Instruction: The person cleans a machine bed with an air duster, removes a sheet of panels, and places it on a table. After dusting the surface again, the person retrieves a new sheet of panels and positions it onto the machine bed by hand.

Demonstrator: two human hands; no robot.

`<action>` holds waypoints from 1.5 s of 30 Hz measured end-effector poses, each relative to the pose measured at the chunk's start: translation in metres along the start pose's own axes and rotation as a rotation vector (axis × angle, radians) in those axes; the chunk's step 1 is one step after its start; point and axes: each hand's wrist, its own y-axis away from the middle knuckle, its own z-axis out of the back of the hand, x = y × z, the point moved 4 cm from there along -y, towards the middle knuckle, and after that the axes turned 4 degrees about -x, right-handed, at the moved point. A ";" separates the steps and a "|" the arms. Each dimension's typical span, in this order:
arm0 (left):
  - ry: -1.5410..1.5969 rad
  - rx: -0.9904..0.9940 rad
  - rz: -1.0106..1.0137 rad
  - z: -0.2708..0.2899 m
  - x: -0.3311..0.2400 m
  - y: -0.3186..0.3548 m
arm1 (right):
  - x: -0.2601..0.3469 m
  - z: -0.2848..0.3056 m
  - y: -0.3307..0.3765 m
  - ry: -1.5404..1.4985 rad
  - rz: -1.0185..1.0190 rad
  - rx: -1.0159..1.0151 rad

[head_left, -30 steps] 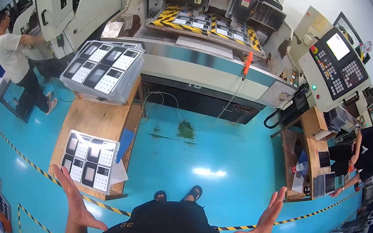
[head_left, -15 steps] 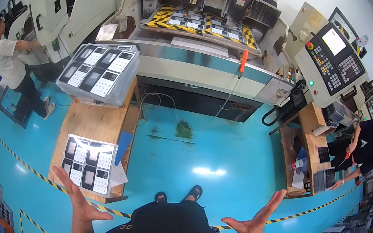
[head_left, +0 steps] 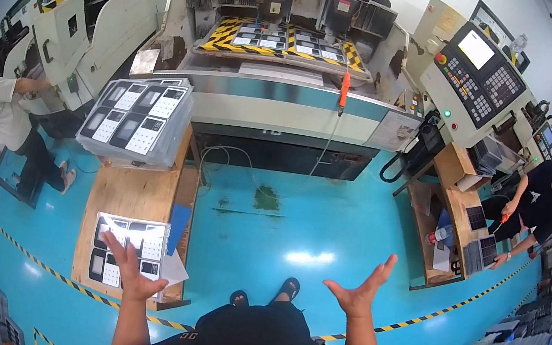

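My left hand (head_left: 132, 267) is raised with fingers spread, holding nothing, in front of a flat tray of small rectangular parts (head_left: 129, 250) that lies on the near end of a wooden table (head_left: 133, 194). My right hand (head_left: 362, 291) is also raised, palm open and empty, over the blue floor (head_left: 296, 225). A taller stack of clear trays with similar parts (head_left: 137, 120) stands at the far end of the same table. My feet in dark sandals (head_left: 265, 292) show below.
A large machine (head_left: 287, 53) with striped fixture plates and an orange-handled tool stands ahead; its control panel (head_left: 484, 68) is at the right. One person works at the left (head_left: 4, 107), another sits at a wooden bench at the right (head_left: 535, 204). Yellow-black tape lines the floor.
Both hands have risen slightly and moved inward; the left now overlaps the near tray. The view has tilted a little toward the machine.
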 end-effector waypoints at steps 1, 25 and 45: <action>-0.002 -0.006 -0.001 -0.009 0.006 0.004 | -0.008 -0.008 0.001 -0.002 0.004 -0.004; -0.155 0.622 0.599 -0.160 0.106 0.098 | -0.113 -0.120 0.096 0.293 -0.401 0.530; 0.385 1.416 0.622 -0.228 0.016 0.297 | -0.242 0.014 0.317 -0.088 -1.013 1.059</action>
